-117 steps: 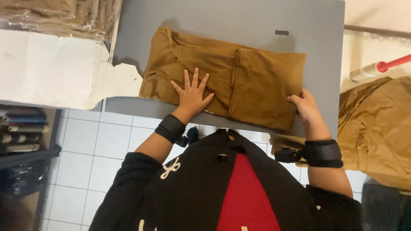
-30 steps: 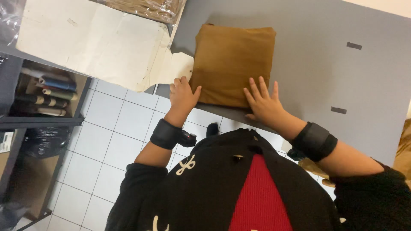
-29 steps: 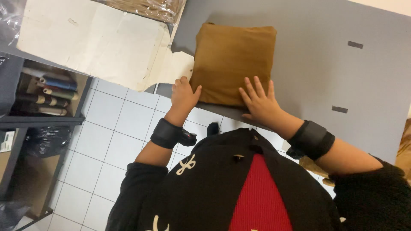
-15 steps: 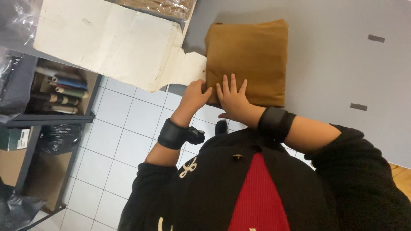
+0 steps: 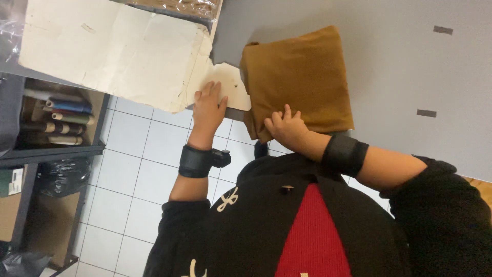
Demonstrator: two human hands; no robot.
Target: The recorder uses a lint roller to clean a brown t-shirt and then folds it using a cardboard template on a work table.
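My right hand [image 5: 285, 124] rests on the near corner of the folded brown cloth [image 5: 297, 82], with the fingers curled a little and pressing down on it, not gripping it. My left hand [image 5: 207, 105] lies flat and open, fingers spread, on the torn edge of the white paper [image 5: 118, 51], just beside the cloth. Both wrists have a black band; the left band [image 5: 197, 161] has a small black box on it. The cloth is folded into a neat square and sits on the grey bench [image 5: 400, 66], close to its near edge and left corner. Two small dark tape marks [image 5: 426, 113] are stuck on the bench to the right of the cloth, well apart from it. The paper hangs over the bench edge. Below it is a white tiled floor [image 5: 138, 154]. At the far left a shelf [image 5: 51, 118] holds rolls of stuff, with a black bag [image 5: 61, 177] under it.
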